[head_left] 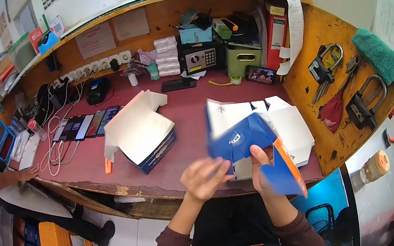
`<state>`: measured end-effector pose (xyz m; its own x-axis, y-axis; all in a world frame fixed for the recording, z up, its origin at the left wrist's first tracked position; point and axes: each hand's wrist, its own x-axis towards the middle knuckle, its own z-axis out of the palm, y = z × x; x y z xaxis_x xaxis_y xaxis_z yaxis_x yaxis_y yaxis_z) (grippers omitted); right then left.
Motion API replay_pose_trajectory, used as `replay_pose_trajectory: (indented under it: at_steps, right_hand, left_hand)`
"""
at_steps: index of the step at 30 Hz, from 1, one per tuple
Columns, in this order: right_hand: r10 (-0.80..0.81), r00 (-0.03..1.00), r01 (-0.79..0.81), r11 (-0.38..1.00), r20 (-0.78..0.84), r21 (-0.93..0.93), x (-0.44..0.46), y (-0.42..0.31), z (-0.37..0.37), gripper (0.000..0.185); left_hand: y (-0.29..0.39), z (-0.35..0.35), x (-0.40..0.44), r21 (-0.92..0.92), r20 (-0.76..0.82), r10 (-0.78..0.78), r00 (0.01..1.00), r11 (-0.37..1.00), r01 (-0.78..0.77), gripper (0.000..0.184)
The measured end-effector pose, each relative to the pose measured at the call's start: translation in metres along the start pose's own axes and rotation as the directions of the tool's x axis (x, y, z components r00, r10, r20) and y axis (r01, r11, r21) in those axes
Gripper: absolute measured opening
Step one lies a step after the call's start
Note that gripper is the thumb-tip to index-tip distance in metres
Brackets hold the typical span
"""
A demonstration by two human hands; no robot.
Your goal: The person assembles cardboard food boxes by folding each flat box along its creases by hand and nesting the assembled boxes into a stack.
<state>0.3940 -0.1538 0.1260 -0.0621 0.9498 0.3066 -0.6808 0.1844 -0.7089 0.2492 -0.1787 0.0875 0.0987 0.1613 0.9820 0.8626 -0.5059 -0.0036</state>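
A blue-and-orange cardboard box [243, 136], unfolded with its flaps loose, is in front of me over the desk's front edge. My right hand [262, 166] grips it from below, thumb on its blue face. At its left edge, the curled fingers of my left hand [204, 179] pinch the cardboard, slightly blurred. Behind and to the right of it lie several white cardboard pieces [292, 133] in a stack. An open box [149, 131], white inside and dark blue outside, stands on the desk to the left of my hands.
Several phones [87, 125] with cables lie at left on the red desk [190, 111]. An orange marker [108, 165] is near the open box. A small safe [202, 58] stands at the back; padlocks [363, 103] lie at right. Another person's hand [28, 173] rests at the left edge.
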Motion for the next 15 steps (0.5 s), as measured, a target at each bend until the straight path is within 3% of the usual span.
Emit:
replay_pose_trajectory:
  at_steps: [1, 2, 3, 4, 5, 6, 9, 10, 15]
  right_hand:
    - [-0.048, 0.994, 0.083, 0.907, 0.094, -0.413, -0.002, -0.008, -0.004, 0.039]
    - [-0.05, 0.978, 0.186, 0.648, 0.202, -0.739, -0.003, -0.012, -0.007, 0.04]
    - [-0.047, 0.978, 0.186, 0.649, 0.205, -0.738, -0.002, -0.006, -0.006, 0.04]
    - [-0.039, 0.994, 0.082, 0.894, 0.105, -0.44, 0.0, 0.004, -0.006, 0.038]
    - [0.008, 1.0, -0.007, 0.998, 0.014, -0.064, 0.0, 0.011, -0.004, 0.037]
    - [0.009, 1.0, -0.008, 0.998, 0.012, -0.06, -0.003, 0.006, 0.002, 0.038]
    - [0.017, 0.991, -0.022, 0.999, 0.131, 0.036, -0.003, -0.009, 0.011, 0.038]
    - [0.006, 0.992, -0.01, 0.999, 0.123, 0.03, -0.003, -0.008, 0.01, 0.039]
    - [-0.071, 0.991, 0.059, 0.993, 0.115, 0.105, 0.001, -0.005, 0.001, 0.042]
  left_hand:
    - [0.002, 0.0, 0.0, -0.025, 0.066, 0.077, 0.995, 0.997, -0.075, 0.019]
    - [0.002, 0.004, -0.001, 0.005, 0.092, 0.095, 0.991, 0.995, -0.096, 0.015]
    - [-0.002, 0.004, -0.004, 0.009, 0.093, 0.093, 0.991, 0.995, -0.094, 0.015]
    - [-0.006, 0.005, -0.007, 0.014, 0.07, 0.096, 0.993, 0.995, -0.097, 0.013]
    - [-0.009, 0.005, -0.009, 0.018, 0.048, 0.1, 0.994, 0.995, -0.101, 0.011]
    - [-0.01, 0.009, -0.007, -0.057, -0.062, 0.047, 0.997, 0.997, -0.05, 0.016]
    - [-0.013, 0.002, -0.001, -0.132, -0.103, 0.02, 0.994, 0.991, -0.034, 0.023]
    - [-0.016, -0.009, 0.008, -0.055, 0.014, 0.13, 0.991, 0.99, -0.129, 0.023]
    - [-0.016, -0.016, 0.016, 0.064, 0.114, 0.184, 0.976, 0.979, -0.192, 0.023]
